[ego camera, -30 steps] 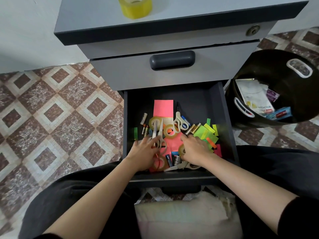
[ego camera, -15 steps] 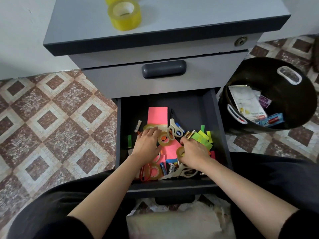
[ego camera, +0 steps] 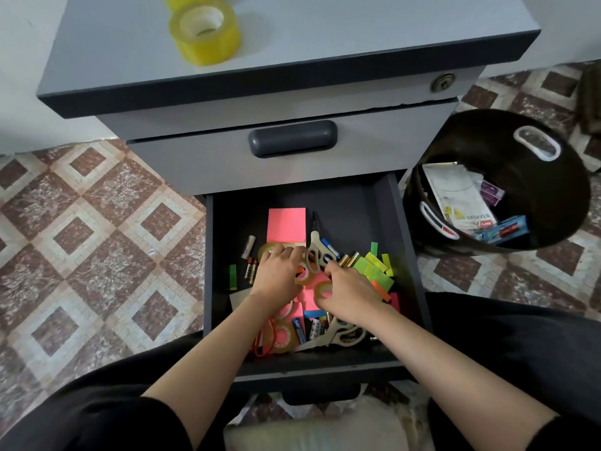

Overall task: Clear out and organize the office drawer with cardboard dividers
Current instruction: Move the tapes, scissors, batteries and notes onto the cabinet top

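Right hand [ego camera: 349,292] gripping a small tape roll [ego camera: 322,291], left hand [ego camera: 276,276] curled over clutter, its grasp unclear, both inside the open drawer [ego camera: 351,206], grey cabinet [ego camera: 325,37], tiled floor [ego camera: 97,239], black bin [ego camera: 536,190] at right, yellow tape roll [ego camera: 205,34] on top, another cut off behind it.

In the open drawer [ego camera: 351,206] the left grip [ego camera: 276,275] lies over a clear tape roll [ego camera: 268,249], fingertips bent beside the beige scissors [ego camera: 317,252]. The right grip [ego camera: 349,292] pinches a small tape roll [ego camera: 323,291]. A pink note pad [ego camera: 287,224] lies behind them. A yellow tape roll [ego camera: 205,30] stands on the cabinet top [ego camera: 325,37].
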Demonstrator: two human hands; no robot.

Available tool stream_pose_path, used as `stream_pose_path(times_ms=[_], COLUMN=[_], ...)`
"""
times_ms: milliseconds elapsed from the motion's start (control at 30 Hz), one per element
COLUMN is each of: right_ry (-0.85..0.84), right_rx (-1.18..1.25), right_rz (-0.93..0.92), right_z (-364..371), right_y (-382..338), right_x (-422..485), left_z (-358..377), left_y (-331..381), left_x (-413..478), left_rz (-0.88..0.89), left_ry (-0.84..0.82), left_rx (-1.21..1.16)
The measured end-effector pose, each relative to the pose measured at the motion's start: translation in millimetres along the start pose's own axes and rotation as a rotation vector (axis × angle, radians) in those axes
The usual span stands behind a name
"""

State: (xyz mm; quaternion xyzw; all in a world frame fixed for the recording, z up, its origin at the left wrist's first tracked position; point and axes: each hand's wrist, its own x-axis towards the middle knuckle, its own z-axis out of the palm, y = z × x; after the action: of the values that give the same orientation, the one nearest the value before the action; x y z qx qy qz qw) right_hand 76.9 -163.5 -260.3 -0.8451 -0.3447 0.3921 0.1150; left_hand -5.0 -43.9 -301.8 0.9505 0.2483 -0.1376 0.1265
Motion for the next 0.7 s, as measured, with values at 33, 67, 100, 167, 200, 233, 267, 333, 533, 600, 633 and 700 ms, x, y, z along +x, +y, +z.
stream_pose_path(times_ms=[33, 67, 100, 167, 200, 233, 267, 333, 533, 600, 633, 700], right_ry=[0.000, 0.001, 0.002, 0.011, 0.021, 0.039, 0.057, 0.093, 0.222, 0.249, 0.269, 0.327], right_rx=[-0.002, -0.005, -0.008, -0.007, -0.004, -0.003, -0.002, 0.019, 0.063, 0.078, 0.089, 0.104], right_rz=[0.005, 0.007, 0.004, -0.007, -0.009, -0.016, -0.017, -0.004, -0.026, -0.055, -0.075, -0.116], right_z=[0, 0, -1, -6, -9, -12, -15, -19, -53, -67, -75, -94], right_y=[0, -1, -2, -6, -7, -9, -11, -10, -23, -28, -31, -40], right_x=[0, -1, -1, -2, -3, -5, -8, -12, -41, -51, -57, -69], left_z=[-1, -3, -7, -18, -24, -33, -43, -57, -104, -119, -127, -147], left_y=[-1, -2, -3, -7, -9, -12, -15, -19, -15, -9, -6, 1], left_x=[-2, -5, -8, -15, -20, -26, -32, -40, -69, -74, -76, -80], left_rz=[-0.003, -0.008, -0.013, -0.007, -0.002, 0.001, 0.001, -0.012, -0.044, -0.025, -0.014, 0.008], left_ry=[0.006, 0.008, 0.010, 0.033, 0.051, 0.074, 0.095, 0.126, 0.215, 0.248, 0.268, 0.320], left_rx=[-0.017, -0.045, -0.082, -0.154, -0.183, -0.202, -0.214, -0.236, -0.332, -0.338, -0.344, -0.367])
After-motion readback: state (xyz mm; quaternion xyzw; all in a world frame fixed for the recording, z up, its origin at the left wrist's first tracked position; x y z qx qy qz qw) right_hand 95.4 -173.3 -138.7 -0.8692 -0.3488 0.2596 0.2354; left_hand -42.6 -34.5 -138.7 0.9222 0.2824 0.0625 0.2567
